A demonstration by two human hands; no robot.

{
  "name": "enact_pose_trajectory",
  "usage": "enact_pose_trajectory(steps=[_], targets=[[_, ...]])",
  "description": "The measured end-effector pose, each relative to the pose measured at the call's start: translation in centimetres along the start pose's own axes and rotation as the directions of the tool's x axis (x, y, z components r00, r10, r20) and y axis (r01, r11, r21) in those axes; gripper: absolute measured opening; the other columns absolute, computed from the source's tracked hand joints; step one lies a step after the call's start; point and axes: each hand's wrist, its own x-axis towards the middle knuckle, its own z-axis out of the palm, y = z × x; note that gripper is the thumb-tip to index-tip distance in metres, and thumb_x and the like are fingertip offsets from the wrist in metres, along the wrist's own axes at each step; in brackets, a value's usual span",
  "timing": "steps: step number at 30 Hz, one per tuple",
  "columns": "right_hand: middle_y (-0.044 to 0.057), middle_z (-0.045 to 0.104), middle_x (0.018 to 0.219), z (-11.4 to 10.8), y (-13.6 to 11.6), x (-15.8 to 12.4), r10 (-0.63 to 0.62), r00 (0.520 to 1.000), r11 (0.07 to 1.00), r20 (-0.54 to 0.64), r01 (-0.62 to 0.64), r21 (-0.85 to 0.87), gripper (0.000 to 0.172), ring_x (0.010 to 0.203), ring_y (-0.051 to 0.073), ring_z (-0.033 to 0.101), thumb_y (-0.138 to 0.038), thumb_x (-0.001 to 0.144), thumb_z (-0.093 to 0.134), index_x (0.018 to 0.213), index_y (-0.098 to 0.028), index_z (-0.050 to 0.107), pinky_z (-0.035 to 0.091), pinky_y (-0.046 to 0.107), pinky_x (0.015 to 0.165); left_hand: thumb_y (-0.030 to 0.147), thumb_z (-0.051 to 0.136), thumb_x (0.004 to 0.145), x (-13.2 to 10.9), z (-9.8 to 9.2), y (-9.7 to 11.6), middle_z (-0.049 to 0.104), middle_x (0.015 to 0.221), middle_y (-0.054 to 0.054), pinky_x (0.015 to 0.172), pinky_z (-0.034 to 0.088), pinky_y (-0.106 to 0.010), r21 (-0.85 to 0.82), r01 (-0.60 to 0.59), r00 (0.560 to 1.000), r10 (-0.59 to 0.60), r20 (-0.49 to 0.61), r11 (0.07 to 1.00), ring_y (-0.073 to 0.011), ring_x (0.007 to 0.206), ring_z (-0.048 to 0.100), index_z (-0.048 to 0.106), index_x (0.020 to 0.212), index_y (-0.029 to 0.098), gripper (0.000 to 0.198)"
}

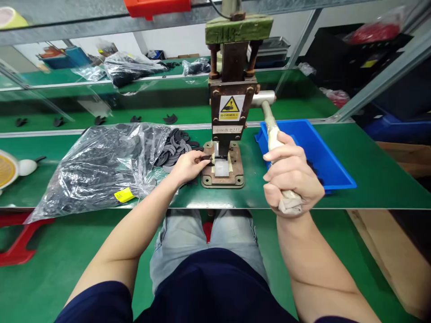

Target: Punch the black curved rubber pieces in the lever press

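The hand press [237, 172] stands on the green bench, with a yellow warning label on its front. My right hand [292, 177] is wrapped round the cloth-covered lever [269, 119] on the press's right side. At the left of the press base, my left hand [190, 166] pinches a small black part [206, 158] beside the pale block [221, 168] under the ram. A pile of black curved pieces [175, 146] spills from a clear plastic bag [101, 161] just left of that hand.
Behind the lever and my right hand is a blue bin [323, 157] with dark pieces partly hidden inside. Single black pieces [170, 119] lie spaced along the strip behind the bag. A white and yellow round object [8, 170] is at the far left.
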Motion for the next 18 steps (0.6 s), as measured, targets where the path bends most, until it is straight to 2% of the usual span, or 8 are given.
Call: enact_pose_trajectory(steps=[3,7,13,18], targets=[[-0.007,0.066,0.070,0.1,0.0,-0.1,0.015,1.000,1.000,-0.011,-0.015,-0.008,0.026,0.096,0.020,0.076,-0.031,0.087,0.076,0.068,-0.027,0.058,0.054,0.064,0.126,0.044,0.081,0.089,0.5,1.1,0.3,0.074,0.082,-0.001,0.067,0.052,-0.026,-0.184,0.109,0.994,-0.111,0.001,0.977,-0.0159,0.072,0.068,0.072,0.098,0.022,0.026],[-0.007,0.065,0.068,0.2,0.0,-0.2,-0.002,1.000,1.000,-0.019,0.002,-0.009,0.028,0.096,0.018,0.076,-0.034,0.089,0.075,0.068,-0.028,0.057,0.055,0.062,0.126,0.042,0.085,0.087,1.3,0.9,1.0,0.067,0.067,0.002,0.057,0.048,-0.023,-0.399,0.226,0.973,-0.229,0.042,0.889,-0.0120,0.056,0.061,0.062,0.092,0.020,0.032],[-0.008,0.064,0.068,0.6,0.1,-0.1,-0.013,0.998,1.000,-0.059,0.013,0.005,0.032,0.095,0.018,0.075,-0.036,0.091,0.073,0.067,-0.026,0.055,0.055,0.062,0.124,0.035,0.090,0.084,3.1,0.2,2.3,0.065,0.066,0.003,0.055,0.047,-0.020,-0.459,0.286,0.957,-0.225,0.185,0.841,-0.0073,0.053,0.055,0.067,0.087,0.016,0.030],[-0.008,0.064,0.067,0.5,0.2,0.1,-0.042,0.998,0.999,-0.042,0.042,-0.003,0.028,0.092,0.019,0.075,-0.032,0.088,0.073,0.067,-0.027,0.056,0.057,0.063,0.122,0.035,0.088,0.090,4.1,0.9,3.0,0.062,0.057,0.003,0.052,0.046,-0.020,-0.387,0.345,0.926,-0.242,0.291,0.855,-0.0081,0.049,0.056,0.058,0.083,0.019,0.035]])
